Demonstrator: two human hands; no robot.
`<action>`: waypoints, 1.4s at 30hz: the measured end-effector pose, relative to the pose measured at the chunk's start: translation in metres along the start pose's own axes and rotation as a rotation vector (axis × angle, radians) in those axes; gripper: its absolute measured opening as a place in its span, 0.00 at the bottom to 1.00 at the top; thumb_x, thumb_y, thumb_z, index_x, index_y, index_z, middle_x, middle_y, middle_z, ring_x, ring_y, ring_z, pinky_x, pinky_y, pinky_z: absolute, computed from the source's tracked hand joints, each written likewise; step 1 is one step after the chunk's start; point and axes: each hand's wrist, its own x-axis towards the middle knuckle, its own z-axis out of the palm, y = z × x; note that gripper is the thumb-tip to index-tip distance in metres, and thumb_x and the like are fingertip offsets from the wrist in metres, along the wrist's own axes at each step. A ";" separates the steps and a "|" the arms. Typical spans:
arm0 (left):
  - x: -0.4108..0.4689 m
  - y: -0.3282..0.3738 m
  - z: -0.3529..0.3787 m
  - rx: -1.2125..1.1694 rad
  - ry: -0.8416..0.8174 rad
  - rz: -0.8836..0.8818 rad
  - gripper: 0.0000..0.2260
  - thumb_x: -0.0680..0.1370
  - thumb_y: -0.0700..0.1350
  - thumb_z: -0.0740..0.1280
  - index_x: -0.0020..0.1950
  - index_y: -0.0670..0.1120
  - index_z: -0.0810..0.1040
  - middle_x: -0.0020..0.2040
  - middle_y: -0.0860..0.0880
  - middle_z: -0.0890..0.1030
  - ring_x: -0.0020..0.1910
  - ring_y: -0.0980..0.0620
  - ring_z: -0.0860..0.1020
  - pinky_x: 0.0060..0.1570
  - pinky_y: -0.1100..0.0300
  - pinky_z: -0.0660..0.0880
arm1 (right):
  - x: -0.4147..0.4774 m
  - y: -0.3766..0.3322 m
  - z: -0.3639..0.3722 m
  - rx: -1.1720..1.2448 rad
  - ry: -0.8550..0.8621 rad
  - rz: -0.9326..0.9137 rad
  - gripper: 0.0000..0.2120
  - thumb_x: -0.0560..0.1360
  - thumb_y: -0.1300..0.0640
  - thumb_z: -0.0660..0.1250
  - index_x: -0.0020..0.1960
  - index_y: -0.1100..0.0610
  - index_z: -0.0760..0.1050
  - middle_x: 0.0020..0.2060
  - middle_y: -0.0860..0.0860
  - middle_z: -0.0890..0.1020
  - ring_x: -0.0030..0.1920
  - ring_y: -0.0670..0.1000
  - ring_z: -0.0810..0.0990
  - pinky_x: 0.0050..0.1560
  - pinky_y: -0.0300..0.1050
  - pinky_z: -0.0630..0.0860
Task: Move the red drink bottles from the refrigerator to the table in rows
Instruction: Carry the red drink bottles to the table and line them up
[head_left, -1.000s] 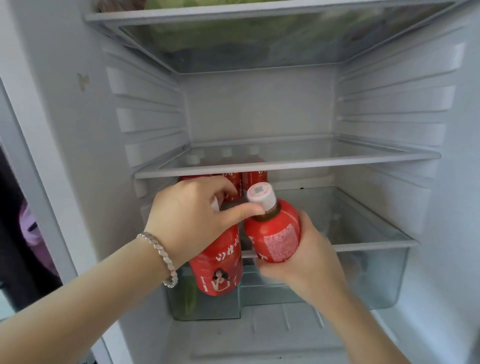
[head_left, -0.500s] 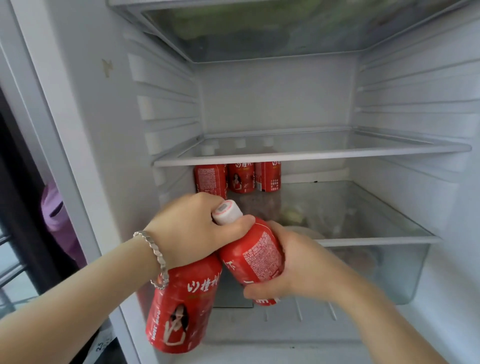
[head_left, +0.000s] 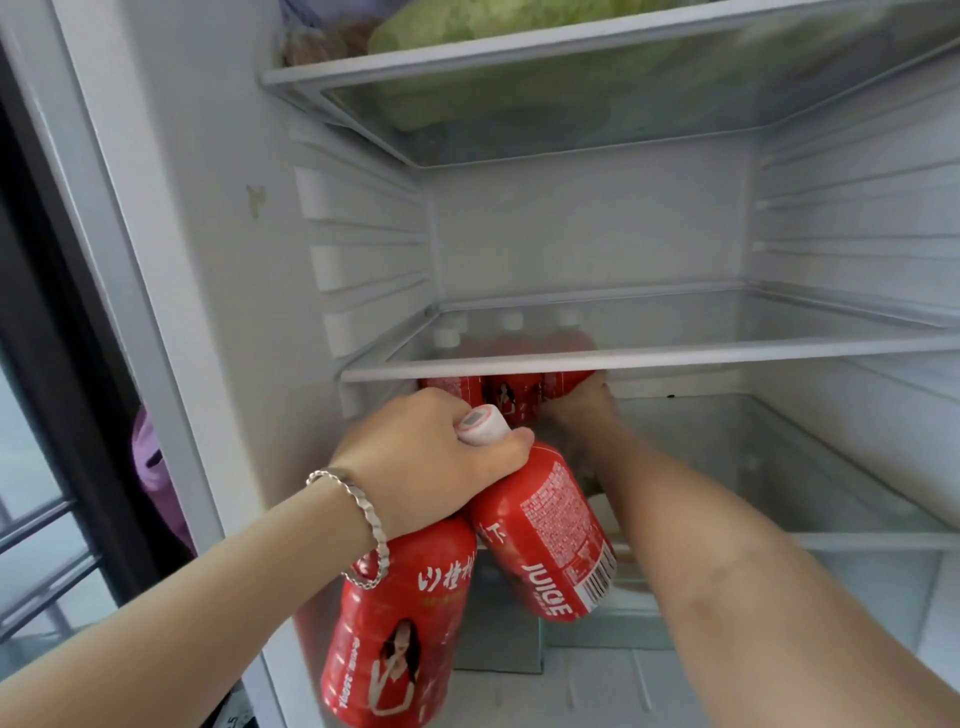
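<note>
The JUICE-labelled red bottle (head_left: 550, 535) and the red bottle with a woman's picture (head_left: 400, 623) hang from the left hand (head_left: 431, 457), which grasps both necks near the refrigerator (head_left: 218, 260) left wall, while the right hand (head_left: 582, 410) is at the row of red bottles (head_left: 498, 397) under the glass shelf (head_left: 675, 358), and I cannot tell if it grasps one.

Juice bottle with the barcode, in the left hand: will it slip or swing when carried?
Probably swings: the left hand grips the juice bottle only near its cap, tilted against a second bottle. Its glossy wrap may be slippery. The round body likely rolls if laid down.
</note>
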 end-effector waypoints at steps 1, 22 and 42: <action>0.001 -0.001 0.000 -0.004 0.008 0.001 0.24 0.70 0.66 0.63 0.33 0.45 0.76 0.33 0.49 0.82 0.36 0.51 0.81 0.43 0.51 0.79 | 0.003 0.000 0.001 -0.002 0.004 0.000 0.52 0.51 0.44 0.78 0.69 0.52 0.58 0.63 0.54 0.72 0.63 0.59 0.73 0.62 0.60 0.72; -0.013 0.012 0.013 0.172 0.006 0.087 0.23 0.67 0.69 0.59 0.31 0.49 0.72 0.32 0.54 0.79 0.34 0.56 0.77 0.33 0.62 0.70 | -0.192 0.008 -0.114 -0.218 -0.040 -0.142 0.49 0.53 0.44 0.82 0.66 0.46 0.59 0.57 0.48 0.77 0.56 0.52 0.79 0.56 0.50 0.76; -0.023 0.012 0.009 0.202 0.005 0.180 0.25 0.67 0.70 0.57 0.34 0.49 0.74 0.35 0.53 0.79 0.37 0.55 0.77 0.41 0.60 0.75 | -0.216 -0.041 -0.131 -0.495 0.365 -0.518 0.16 0.67 0.47 0.67 0.30 0.52 0.64 0.26 0.46 0.70 0.31 0.49 0.67 0.31 0.42 0.61</action>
